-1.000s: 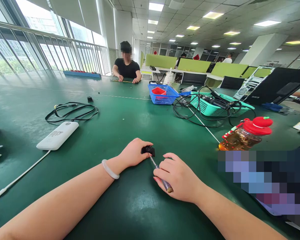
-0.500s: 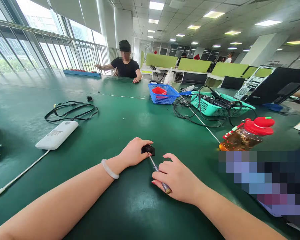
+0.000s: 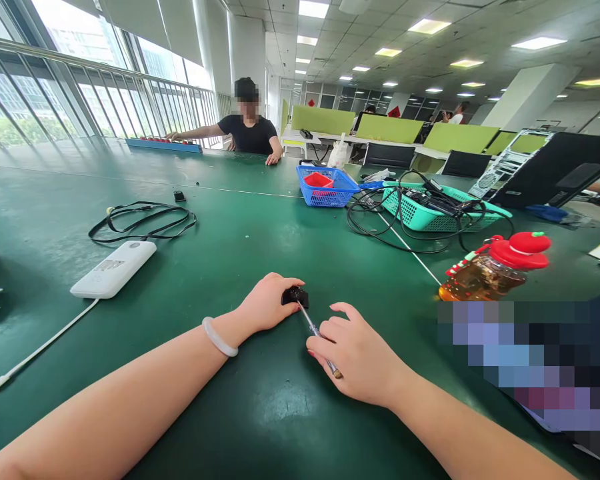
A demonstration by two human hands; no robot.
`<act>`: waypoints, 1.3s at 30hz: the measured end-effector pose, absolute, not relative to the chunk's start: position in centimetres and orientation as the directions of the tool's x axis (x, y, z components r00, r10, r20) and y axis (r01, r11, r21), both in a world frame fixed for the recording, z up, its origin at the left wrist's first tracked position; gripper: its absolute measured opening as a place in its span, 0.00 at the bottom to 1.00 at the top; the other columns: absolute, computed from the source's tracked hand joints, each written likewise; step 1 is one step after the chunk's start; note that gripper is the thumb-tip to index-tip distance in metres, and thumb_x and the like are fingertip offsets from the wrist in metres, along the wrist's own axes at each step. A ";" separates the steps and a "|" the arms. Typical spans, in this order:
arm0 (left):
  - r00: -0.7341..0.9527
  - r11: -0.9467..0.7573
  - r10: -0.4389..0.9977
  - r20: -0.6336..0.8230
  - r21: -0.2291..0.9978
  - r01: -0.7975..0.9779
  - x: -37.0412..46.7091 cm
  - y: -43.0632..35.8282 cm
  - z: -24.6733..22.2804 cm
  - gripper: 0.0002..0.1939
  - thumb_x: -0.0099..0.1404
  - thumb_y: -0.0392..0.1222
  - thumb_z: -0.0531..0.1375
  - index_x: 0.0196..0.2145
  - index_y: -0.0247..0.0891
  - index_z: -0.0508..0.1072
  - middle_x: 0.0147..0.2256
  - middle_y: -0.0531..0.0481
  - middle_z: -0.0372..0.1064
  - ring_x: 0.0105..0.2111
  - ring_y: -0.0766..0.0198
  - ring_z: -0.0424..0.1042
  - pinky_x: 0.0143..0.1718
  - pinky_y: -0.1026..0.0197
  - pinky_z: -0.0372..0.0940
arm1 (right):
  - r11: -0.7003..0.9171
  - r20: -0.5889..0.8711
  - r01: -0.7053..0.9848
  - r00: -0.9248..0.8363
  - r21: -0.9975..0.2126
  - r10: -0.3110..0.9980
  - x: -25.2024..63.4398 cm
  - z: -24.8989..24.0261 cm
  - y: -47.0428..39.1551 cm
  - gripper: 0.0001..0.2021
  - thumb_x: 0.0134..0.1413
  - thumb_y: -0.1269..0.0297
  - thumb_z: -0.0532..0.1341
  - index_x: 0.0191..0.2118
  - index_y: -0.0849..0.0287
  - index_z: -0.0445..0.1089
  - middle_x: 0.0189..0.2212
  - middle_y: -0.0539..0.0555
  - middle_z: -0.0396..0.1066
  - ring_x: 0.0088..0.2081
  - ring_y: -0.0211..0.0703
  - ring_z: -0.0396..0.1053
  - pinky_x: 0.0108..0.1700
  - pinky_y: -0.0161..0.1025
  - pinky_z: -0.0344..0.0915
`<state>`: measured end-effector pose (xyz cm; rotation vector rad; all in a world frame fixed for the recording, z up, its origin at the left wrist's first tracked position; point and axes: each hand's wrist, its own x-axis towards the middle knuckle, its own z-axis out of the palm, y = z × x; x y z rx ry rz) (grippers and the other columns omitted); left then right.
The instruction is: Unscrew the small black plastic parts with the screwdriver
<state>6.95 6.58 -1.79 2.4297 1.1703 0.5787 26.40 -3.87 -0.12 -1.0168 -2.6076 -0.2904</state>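
A small black part [image 3: 295, 295] lies on the green table near the middle, gripped by my left hand [image 3: 267, 303] between thumb and forefinger. My right hand [image 3: 353, 353] holds a screwdriver [image 3: 314, 329] with a clear handle, its forefinger lifted off. The thin metal shaft slants up and left, and its tip meets the near side of the black part. A pale bracelet circles my left wrist.
To the left lie a white power bank [image 3: 115, 269] and a looped black cable [image 3: 143, 220]. Ahead right are a blue basket [image 3: 327, 195], a teal basket [image 3: 420, 217] with cables and a red-lidded bottle [image 3: 495, 267]. Across the table sits a person [image 3: 250, 133] beside a blue tray [image 3: 167, 147].
The screwdriver handle has shifted slightly up and right in my right hand. The person across has stretched an arm further left, over the blue tray. My left hand has hardly moved.
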 end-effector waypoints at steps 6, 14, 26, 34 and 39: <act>0.568 -0.574 0.802 0.187 0.504 0.645 7.0 6.5 -1.7 0.23 0.59 0.41 0.62 0.53 0.41 0.71 0.46 0.47 0.75 0.49 0.53 0.68 0.53 0.51 0.64 | 0.725 0.308 0.686 -0.704 0.064 0.640 26.4 -0.3 -3.8 0.06 0.57 0.70 0.57 0.34 0.55 0.70 0.26 0.48 0.65 0.27 0.39 0.61 0.56 0.48 0.52; 0.553 -0.553 0.815 0.173 0.518 0.653 7.0 6.6 -1.7 0.24 0.59 0.42 0.63 0.53 0.42 0.71 0.46 0.48 0.75 0.50 0.53 0.67 0.53 0.51 0.65 | 0.702 0.412 0.711 -0.652 0.039 0.637 26.3 -0.2 -3.7 0.08 0.61 0.67 0.55 0.32 0.56 0.69 0.23 0.47 0.65 0.27 0.38 0.60 0.55 0.47 0.53; 0.552 -0.557 0.814 0.180 0.512 0.654 6.9 6.7 -1.9 0.24 0.59 0.44 0.64 0.53 0.42 0.71 0.45 0.46 0.75 0.48 0.52 0.68 0.52 0.51 0.65 | 0.709 0.465 0.705 -0.637 0.030 0.615 26.4 -0.2 -3.7 0.09 0.60 0.69 0.55 0.30 0.57 0.69 0.22 0.46 0.63 0.26 0.37 0.57 0.55 0.45 0.53; 0.555 -0.557 0.813 0.178 0.515 0.651 6.9 6.8 -1.9 0.23 0.59 0.44 0.63 0.52 0.42 0.72 0.45 0.48 0.75 0.48 0.52 0.68 0.52 0.51 0.65 | 0.716 0.484 0.698 -0.631 0.012 0.606 26.3 0.0 -3.7 0.08 0.58 0.71 0.55 0.30 0.57 0.70 0.22 0.47 0.64 0.26 0.37 0.57 0.55 0.45 0.54; 0.554 -0.555 0.813 0.179 0.523 0.647 6.9 6.7 -1.8 0.23 0.58 0.43 0.63 0.52 0.42 0.71 0.47 0.49 0.75 0.49 0.52 0.68 0.52 0.50 0.64 | 0.713 0.464 0.701 -0.636 0.012 0.617 26.4 0.0 -3.7 0.08 0.58 0.71 0.55 0.31 0.57 0.69 0.23 0.47 0.64 0.27 0.37 0.58 0.55 0.45 0.53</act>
